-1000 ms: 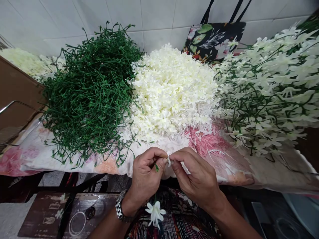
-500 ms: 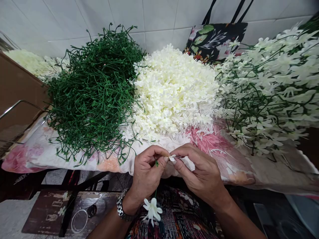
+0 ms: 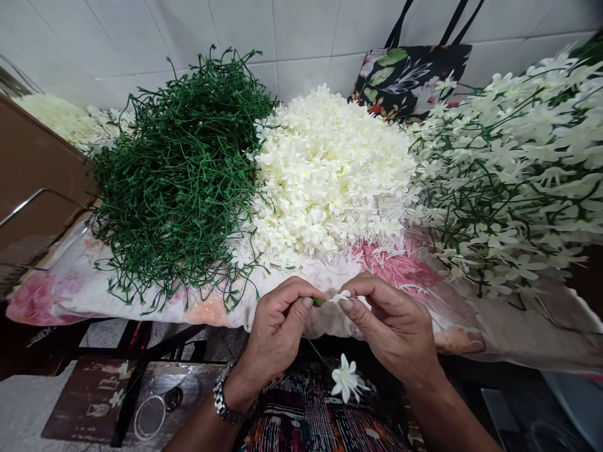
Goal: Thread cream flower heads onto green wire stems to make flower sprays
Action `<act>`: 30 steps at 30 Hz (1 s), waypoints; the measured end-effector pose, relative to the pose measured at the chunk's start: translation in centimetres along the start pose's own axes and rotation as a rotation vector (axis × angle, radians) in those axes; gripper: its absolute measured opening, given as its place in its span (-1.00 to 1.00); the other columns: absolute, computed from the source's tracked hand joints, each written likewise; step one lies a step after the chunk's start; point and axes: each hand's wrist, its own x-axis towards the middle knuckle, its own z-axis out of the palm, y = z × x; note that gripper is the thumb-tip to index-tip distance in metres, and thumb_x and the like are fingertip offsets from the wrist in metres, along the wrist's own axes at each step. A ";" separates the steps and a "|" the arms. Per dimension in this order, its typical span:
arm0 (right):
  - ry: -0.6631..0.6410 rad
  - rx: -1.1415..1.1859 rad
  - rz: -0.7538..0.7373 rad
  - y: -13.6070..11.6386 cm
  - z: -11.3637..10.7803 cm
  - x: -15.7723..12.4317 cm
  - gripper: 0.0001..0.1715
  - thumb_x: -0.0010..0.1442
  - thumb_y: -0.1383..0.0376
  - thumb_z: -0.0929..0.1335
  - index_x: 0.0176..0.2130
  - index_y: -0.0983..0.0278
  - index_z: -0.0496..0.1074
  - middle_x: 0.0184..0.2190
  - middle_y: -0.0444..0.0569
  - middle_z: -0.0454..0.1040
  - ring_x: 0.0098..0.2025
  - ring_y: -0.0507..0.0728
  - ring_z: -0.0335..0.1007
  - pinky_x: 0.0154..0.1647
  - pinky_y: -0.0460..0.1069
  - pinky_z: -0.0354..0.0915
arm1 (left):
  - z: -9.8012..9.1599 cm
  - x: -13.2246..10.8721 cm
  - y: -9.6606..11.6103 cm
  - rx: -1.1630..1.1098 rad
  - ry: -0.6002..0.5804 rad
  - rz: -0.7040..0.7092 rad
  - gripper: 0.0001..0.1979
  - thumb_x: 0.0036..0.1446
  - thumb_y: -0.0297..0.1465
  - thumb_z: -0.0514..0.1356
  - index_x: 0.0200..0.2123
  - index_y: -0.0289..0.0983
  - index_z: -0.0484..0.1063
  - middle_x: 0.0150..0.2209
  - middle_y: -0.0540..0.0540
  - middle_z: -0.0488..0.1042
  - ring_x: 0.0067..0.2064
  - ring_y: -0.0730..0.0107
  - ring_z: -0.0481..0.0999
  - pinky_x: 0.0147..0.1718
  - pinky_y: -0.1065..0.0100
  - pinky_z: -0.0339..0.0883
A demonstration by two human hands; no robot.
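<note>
My left hand [image 3: 277, 326] pinches a thin green stem [image 3: 318, 301] between thumb and forefinger. The stem runs down below my hands to a white flower [image 3: 346, 378] that hangs over my lap. My right hand [image 3: 393, 326] pinches a small white flower head [image 3: 342, 296] right at the stem's green tip. Both hands are closed and nearly touch, just in front of the table's edge. A metal watch [image 3: 222, 397] is on my left wrist.
On the floral cloth [image 3: 70, 285] lie a tangled heap of green stems [image 3: 179, 169], a mound of loose white flower heads [image 3: 330, 169] and finished flower sprays [image 3: 513, 169] at the right. A floral bag [image 3: 409, 75] leans on the tiled wall. A brown box [image 3: 32, 169] stands at the left.
My hands have drawn slightly apart, showing the stem's green tip and the flower head between them. The flower hanging from the stem has swung to the right.
</note>
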 end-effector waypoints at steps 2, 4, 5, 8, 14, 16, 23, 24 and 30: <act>-0.007 -0.011 -0.030 -0.4 -0.1 0.1 -0.91 0.14 0.40 0.31 -0.42 0.27 0.35 -0.56 -0.15 0.35 -0.53 -0.02 0.28 -0.53 -0.12 0.22 | 0.0 -0.1 -0.2 -0.043 0.005 -0.018 -0.79 0.15 -0.35 0.08 -0.40 -0.26 0.49 -0.43 -0.07 0.42 -0.55 0.52 0.24 -0.60 0.45 0.12; -0.018 -0.040 -0.064 -0.9 -0.2 0.1 -0.92 0.14 0.41 0.30 -0.40 0.27 0.35 -0.54 -0.14 0.35 -0.52 -0.02 0.28 -0.52 -0.11 0.22 | 0.0 -0.2 -0.5 -0.102 0.007 -0.050 -0.78 0.15 -0.29 0.10 -0.39 -0.27 0.49 -0.43 -0.09 0.42 -0.55 0.53 0.24 -0.60 0.46 0.12; -0.024 -0.060 -0.082 -1.0 -0.2 0.2 -0.92 0.15 0.41 0.30 -0.39 0.27 0.35 -0.54 -0.14 0.36 -0.51 -0.01 0.29 -0.52 -0.10 0.22 | 0.1 -0.2 -0.6 -0.136 0.006 -0.071 -0.76 0.14 -0.26 0.11 -0.39 -0.28 0.49 -0.43 -0.09 0.41 -0.56 0.53 0.23 -0.61 0.46 0.12; -0.038 -0.132 -0.140 -1.5 -0.2 0.5 -0.92 0.14 0.44 0.29 -0.36 0.27 0.35 -0.52 -0.13 0.37 -0.48 0.00 0.30 -0.49 -0.09 0.23 | 0.2 -0.2 -0.8 -0.222 0.003 -0.137 -0.70 0.09 -0.18 0.15 -0.42 -0.31 0.48 -0.49 -0.06 0.38 -0.59 0.57 0.17 -0.64 0.47 0.09; -0.081 -0.253 -0.236 -2.0 -0.3 0.9 -0.88 0.14 0.48 0.26 -0.35 0.29 0.34 -0.50 -0.08 0.36 -0.46 0.01 0.28 -0.46 -0.09 0.24 | 0.2 -0.3 -1.3 -0.194 0.006 -0.175 -0.68 0.08 -0.15 0.15 -0.43 -0.31 0.48 -0.56 -0.02 0.36 -0.62 0.59 0.16 -0.65 0.50 0.09; -0.100 -0.291 -0.257 -1.9 -0.3 1.0 -0.87 0.15 0.48 0.25 -0.36 0.30 0.34 -0.51 -0.06 0.35 -0.45 0.02 0.28 -0.45 -0.08 0.24 | 0.2 -0.3 -1.2 -0.129 0.005 -0.156 -0.71 0.10 -0.20 0.13 -0.45 -0.30 0.47 -0.59 0.00 0.35 -0.61 0.57 0.17 -0.63 0.50 0.11; -0.159 -0.368 -0.275 -1.3 -0.2 1.3 -0.84 0.17 0.47 0.22 -0.38 0.30 0.34 -0.52 -0.05 0.36 -0.44 0.05 0.28 -0.45 -0.06 0.24 | 0.3 0.4 -0.4 -0.013 -0.029 -0.139 -0.78 0.08 -0.37 0.08 -0.56 -0.30 0.38 -0.66 0.06 0.23 -0.63 0.58 0.13 -0.65 0.52 0.05; -0.156 -0.367 -0.274 -1.2 -0.1 1.3 -0.84 0.17 0.47 0.22 -0.38 0.30 0.34 -0.52 -0.05 0.35 -0.45 0.05 0.28 -0.46 -0.06 0.23 | 0.4 0.5 -0.4 -0.002 -0.025 -0.133 -0.78 0.08 -0.38 0.07 -0.57 -0.30 0.37 -0.67 0.07 0.21 -0.63 0.57 0.12 -0.65 0.52 0.04; -0.110 -0.323 -0.264 -0.3 0.5 1.4 -0.82 0.16 0.49 0.22 -0.42 0.31 0.31 -0.53 -0.06 0.33 -0.48 0.03 0.27 -0.49 -0.08 0.23 | 0.5 0.8 -0.7 0.084 -0.011 -0.132 -0.76 0.07 -0.38 0.03 -0.60 -0.30 0.30 -0.68 0.09 0.16 -0.62 0.56 0.11 -0.64 0.52 0.03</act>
